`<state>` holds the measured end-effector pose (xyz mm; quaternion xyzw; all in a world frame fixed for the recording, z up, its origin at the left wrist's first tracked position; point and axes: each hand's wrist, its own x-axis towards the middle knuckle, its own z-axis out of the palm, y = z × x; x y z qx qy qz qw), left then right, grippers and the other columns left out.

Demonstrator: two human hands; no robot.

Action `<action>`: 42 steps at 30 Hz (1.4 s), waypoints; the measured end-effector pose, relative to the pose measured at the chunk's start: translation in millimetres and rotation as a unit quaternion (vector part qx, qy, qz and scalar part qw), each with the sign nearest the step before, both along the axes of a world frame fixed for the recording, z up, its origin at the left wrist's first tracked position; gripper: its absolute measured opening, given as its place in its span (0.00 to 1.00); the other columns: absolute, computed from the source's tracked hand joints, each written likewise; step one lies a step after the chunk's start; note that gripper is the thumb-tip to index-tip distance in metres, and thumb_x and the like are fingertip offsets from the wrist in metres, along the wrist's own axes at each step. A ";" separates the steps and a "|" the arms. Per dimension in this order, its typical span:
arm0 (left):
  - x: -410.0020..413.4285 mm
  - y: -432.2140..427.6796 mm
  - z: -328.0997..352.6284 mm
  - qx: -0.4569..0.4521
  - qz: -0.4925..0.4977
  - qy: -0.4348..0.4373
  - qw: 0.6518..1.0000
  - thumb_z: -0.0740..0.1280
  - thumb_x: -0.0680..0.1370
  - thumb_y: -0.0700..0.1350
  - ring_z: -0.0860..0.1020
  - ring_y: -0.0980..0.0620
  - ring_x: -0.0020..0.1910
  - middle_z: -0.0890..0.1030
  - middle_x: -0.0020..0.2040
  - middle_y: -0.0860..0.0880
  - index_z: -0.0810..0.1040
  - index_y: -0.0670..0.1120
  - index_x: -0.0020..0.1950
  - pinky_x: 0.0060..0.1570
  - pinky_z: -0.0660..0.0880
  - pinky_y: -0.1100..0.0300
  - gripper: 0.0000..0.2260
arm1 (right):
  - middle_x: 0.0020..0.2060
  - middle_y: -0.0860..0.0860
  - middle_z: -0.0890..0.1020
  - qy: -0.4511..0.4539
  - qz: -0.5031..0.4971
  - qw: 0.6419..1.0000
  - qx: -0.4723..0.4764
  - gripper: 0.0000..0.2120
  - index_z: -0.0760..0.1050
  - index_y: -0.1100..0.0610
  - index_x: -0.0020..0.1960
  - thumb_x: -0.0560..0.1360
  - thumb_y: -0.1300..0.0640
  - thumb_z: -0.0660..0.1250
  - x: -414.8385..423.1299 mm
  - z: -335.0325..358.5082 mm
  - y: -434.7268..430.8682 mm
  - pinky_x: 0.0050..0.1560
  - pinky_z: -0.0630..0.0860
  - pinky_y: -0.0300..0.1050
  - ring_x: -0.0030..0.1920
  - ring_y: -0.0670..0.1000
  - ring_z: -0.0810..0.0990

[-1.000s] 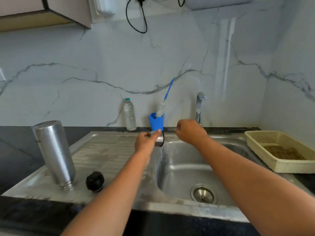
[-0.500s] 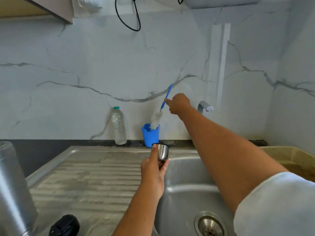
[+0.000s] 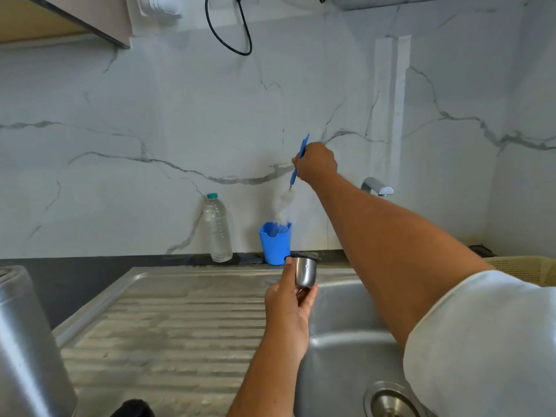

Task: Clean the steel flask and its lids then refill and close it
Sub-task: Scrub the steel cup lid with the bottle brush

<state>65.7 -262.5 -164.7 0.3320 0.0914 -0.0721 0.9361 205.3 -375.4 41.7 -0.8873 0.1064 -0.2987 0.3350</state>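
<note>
Lid cup (image 3: 305,272), thin steel, probably light, rigid and slick when wet, hangs just in front of the blue holder (image 3: 275,246), left hand (image 3: 288,308) fingers clamped round its base. Right hand (image 3: 316,164) fingers grip the brush (image 3: 304,144) handle above the holder.

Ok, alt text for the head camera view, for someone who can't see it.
At a steel sink, the right hand grips a blue-handled brush standing in a blue cup, while the left hand holds a small steel lid. The steel flask stands at left.
</note>
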 end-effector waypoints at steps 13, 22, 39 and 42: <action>1.4 7.8 4.5 -0.030 -0.009 -0.006 0.999 0.75 0.78 0.48 0.82 0.41 0.58 0.80 0.61 0.34 0.75 0.38 0.65 0.45 0.85 0.53 0.21 | 0.46 0.53 0.84 -0.124 -0.013 0.992 0.018 0.11 0.80 0.57 0.55 0.81 0.49 0.69 -40.0 34.7 -14.0 0.47 0.81 0.48 0.44 0.53 0.84; -5.8 9.4 1.9 -0.006 -0.047 -0.020 0.999 0.73 0.79 0.48 0.82 0.42 0.58 0.81 0.61 0.35 0.74 0.40 0.67 0.47 0.82 0.52 0.21 | 0.40 0.49 0.85 -0.217 -0.009 0.970 0.112 0.08 0.79 0.54 0.48 0.78 0.50 0.72 -132.0 34.0 -43.8 0.49 0.84 0.53 0.42 0.51 0.86; -29.5 -10.1 -18.2 0.333 -0.159 -0.131 0.920 0.76 0.77 0.42 0.85 0.46 0.55 0.84 0.57 0.39 0.77 0.39 0.61 0.52 0.82 0.56 0.16 | 0.46 0.41 0.83 -0.129 -0.113 0.983 0.064 0.11 0.77 0.52 0.53 0.81 0.44 0.67 -284.5 -120.0 -92.1 0.45 0.72 0.46 0.43 0.49 0.81; -27.7 -10.5 -22.5 0.357 -0.158 -0.129 0.912 0.77 0.76 0.44 0.84 0.45 0.57 0.83 0.59 0.40 0.76 0.41 0.63 0.56 0.82 0.53 0.19 | 0.45 0.43 0.84 -0.146 -0.153 0.973 0.097 0.11 0.75 0.51 0.51 0.82 0.44 0.65 -288.7 -132.4 -107.3 0.45 0.70 0.45 0.43 0.49 0.81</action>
